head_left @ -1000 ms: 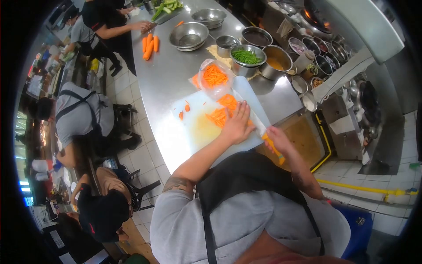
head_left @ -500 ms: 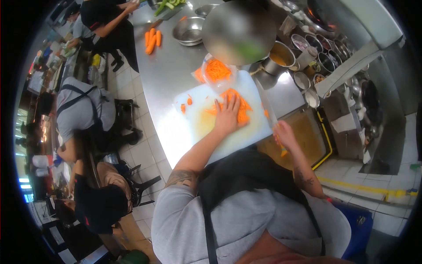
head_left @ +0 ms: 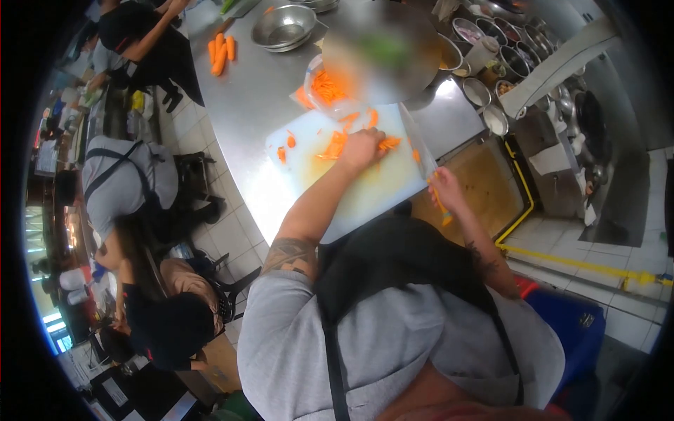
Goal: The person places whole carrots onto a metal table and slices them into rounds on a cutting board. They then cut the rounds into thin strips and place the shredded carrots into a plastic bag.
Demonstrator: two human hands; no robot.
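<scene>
My left hand (head_left: 363, 149) is on the white cutting board (head_left: 379, 186), its fingers curled in over sliced carrot (head_left: 388, 143) that pokes out beside them. More carrot pieces (head_left: 332, 146) lie to the left of this hand, and a few small bits are scattered near the board's left side. At the board's right edge my right hand (head_left: 446, 191) is closed on the yellowish handle of a knife (head_left: 419, 149). Its long blade points away from me along that edge. Just beyond the board, a clear plastic bag (head_left: 314, 68) holds shredded carrot (head_left: 327, 88).
Whole carrots (head_left: 220, 56) and stacked metal bowls (head_left: 283, 28) sit on the steel counter (head_left: 242, 105). A blurred round patch hides part of the far counter. Pots and containers (head_left: 491, 50) crowd the right. Several people work to the left, one in a grey shirt (head_left: 130, 179).
My left hand has gone from spread flat over the carrot to curled fingers, and the pieces under it lie differently. The right hand still holds the knife. The whole view has shifted slightly.
</scene>
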